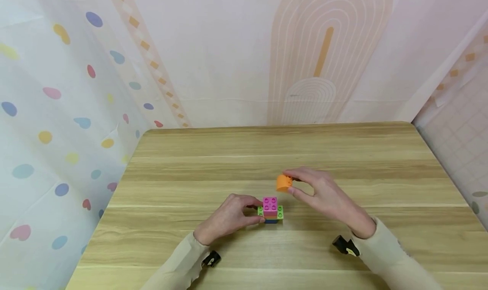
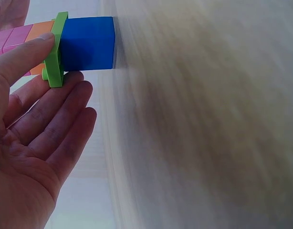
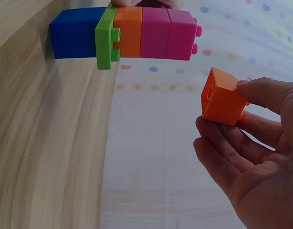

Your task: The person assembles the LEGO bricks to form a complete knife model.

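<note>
A small tower of toy building blocks stands on the table: a blue block [image 3: 77, 33] at the bottom, a wider flat green plate [image 3: 105, 40] over it, then an orange block [image 3: 128, 32], and two pink blocks [image 3: 156, 32] on top with bare studs. My left hand [image 1: 230, 216] pinches the tower from the left, thumb in front and fingers behind, near the green plate and the orange layer. Up to the right of the tower, my right hand [image 1: 324, 192] holds a loose orange block [image 3: 223, 98] between thumb and fingers, apart from the tower.
The wood-grain table [image 1: 190, 163] reaches back to a patterned curtain [image 1: 228, 61]. A second dotted curtain [image 1: 57, 133] hangs along the left side. Black wrist devices [image 1: 345, 245] sit by both sleeves.
</note>
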A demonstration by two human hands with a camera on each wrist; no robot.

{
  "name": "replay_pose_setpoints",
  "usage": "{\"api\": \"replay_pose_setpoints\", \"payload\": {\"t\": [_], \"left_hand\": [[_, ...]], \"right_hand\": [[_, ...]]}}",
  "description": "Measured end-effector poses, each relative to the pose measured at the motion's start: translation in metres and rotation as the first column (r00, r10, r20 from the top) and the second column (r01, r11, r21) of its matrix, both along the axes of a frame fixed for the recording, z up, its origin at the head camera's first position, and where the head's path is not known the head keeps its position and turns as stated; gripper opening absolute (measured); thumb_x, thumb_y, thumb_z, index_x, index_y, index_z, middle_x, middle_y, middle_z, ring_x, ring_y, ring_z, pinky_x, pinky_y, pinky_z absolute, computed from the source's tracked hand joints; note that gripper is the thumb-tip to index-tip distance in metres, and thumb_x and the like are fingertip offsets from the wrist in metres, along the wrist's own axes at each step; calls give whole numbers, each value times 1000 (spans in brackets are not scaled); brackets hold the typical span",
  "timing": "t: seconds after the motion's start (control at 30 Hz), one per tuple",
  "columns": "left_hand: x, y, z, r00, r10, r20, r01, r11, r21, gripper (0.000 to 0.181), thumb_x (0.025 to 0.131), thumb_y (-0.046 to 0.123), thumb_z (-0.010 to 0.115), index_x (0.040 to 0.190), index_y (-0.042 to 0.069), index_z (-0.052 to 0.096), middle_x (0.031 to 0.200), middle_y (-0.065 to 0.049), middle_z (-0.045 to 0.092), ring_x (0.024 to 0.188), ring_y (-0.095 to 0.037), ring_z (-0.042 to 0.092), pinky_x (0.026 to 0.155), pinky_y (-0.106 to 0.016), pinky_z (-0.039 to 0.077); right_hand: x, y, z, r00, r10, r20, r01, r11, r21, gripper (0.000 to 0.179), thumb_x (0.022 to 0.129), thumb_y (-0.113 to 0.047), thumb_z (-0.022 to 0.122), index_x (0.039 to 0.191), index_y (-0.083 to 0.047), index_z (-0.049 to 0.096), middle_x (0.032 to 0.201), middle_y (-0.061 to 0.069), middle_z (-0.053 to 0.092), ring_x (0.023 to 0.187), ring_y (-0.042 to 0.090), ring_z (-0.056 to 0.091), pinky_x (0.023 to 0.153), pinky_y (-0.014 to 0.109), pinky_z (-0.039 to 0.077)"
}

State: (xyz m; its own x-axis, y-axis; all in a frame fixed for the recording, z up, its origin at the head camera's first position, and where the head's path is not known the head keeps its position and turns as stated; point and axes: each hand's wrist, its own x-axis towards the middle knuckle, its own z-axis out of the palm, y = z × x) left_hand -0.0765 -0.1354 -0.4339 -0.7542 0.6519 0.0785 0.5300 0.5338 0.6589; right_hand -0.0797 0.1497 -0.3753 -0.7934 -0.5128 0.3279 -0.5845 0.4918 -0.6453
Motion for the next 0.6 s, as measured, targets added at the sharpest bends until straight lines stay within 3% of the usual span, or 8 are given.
{"api": "replay_pose_setpoints", "payload": {"t": [0.23, 0.47, 0.6], "left_hand": [[0, 0, 1, 1000, -7, -4, 7, 1000, 13, 29, 90, 19, 83, 114, 5, 75, 110, -4, 78, 101, -16, 72, 91, -29, 58], [0, 0, 1, 1000, -8, -1, 8, 1000, 16, 28, 90, 19, 83, 114, 6, 76, 109, -3, 78, 101, -13, 72, 90, -27, 58], [0, 0, 2, 1000, -5, -7, 5, 1000, 11, 27, 90, 20, 83, 113, 6, 76, 108, -2, 78, 100, -13, 72, 89, -28, 58]], "right_hand": [[4, -7, 1, 999, 36, -14, -36, 999, -11, 42, 96, -15, 76, 135, -3, 65, 132, 9, 69, 116, 25, 68, 97, 47, 57], [8, -14, 3, 996, 59, 65, -57, 998, -40, 40, 95, -16, 77, 133, -7, 66, 131, 4, 69, 116, 24, 68, 98, 46, 56], [10, -18, 3, 995, 81, 55, -80, 996, -26, 39, 96, -17, 76, 133, -9, 67, 130, 3, 70, 116, 23, 67, 98, 46, 56]]}}
